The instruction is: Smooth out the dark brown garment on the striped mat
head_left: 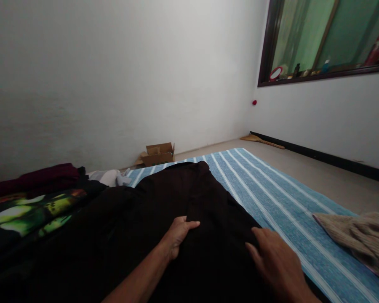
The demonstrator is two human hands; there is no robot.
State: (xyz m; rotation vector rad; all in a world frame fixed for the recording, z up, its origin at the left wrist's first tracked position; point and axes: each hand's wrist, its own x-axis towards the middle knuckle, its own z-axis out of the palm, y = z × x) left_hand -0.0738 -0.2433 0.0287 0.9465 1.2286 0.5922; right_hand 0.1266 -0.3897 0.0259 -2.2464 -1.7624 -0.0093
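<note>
The left hand [177, 235] rests on the black garment [164, 219] with its fingers curled, pinching a raised fold of the cloth near the garment's centre line. The right hand [276, 261] lies flat and open on the garment's right edge, palm down, grasping nothing, just beside the blue striped mat [271, 189].

The garment is spread on the mat directly ahead of both hands. Its long axis runs away from the person, narrowing toward the far end near the cardboard box [158, 153] at the wall. The fold under the left hand follows the same axis.

The left hand is the farther forward of the two and nearer the garment's middle; the right hand sits closer to the body, at the side seam. A beige knit item [356, 237] lies well apart on the right; a patterned pile [31, 210] adjoins the garment's left side.
</note>
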